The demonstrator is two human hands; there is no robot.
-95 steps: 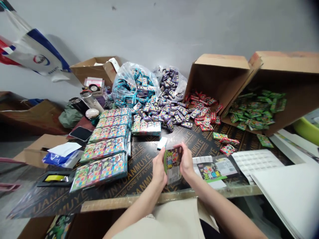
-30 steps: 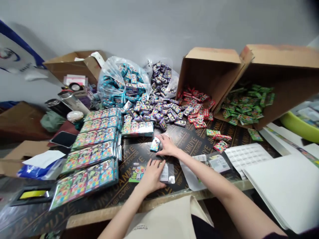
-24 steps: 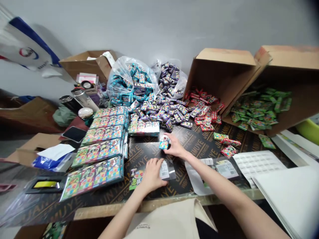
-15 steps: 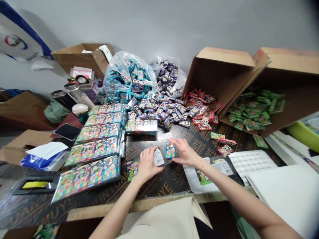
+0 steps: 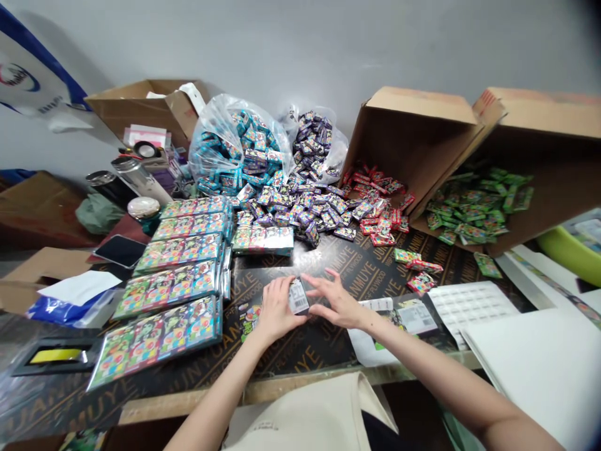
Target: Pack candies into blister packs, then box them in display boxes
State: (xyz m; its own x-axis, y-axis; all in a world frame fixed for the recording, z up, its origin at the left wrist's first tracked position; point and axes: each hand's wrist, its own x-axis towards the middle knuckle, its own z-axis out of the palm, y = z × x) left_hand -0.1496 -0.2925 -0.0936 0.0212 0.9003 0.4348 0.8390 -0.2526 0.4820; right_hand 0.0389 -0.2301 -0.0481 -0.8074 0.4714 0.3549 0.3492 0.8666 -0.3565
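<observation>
Black printed plywood surface (image 5: pixel 323 356) lies crowded with goods. A small dark packet with a white label (image 5: pixel 298 296) is pinched at mid-surface by the left hand (image 5: pixel 277 310), while the right hand (image 5: pixel 335 305) is spread just beside it. If that light grip slips, the packet could be dropped against the rows of colourful flat packs (image 5: pixel 166 288) nearby.

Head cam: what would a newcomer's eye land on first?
The colour: purple packets spill across the dark printed plywood tabletop, with teal packets bulging in a clear plastic bag behind them. To the right, red packets and green packets lie by and in two tipped cardboard boxes. At centre, the left hand grips a small white-labelled packet, the open right hand beside it, and rows of multicoloured packs line the left.
</observation>
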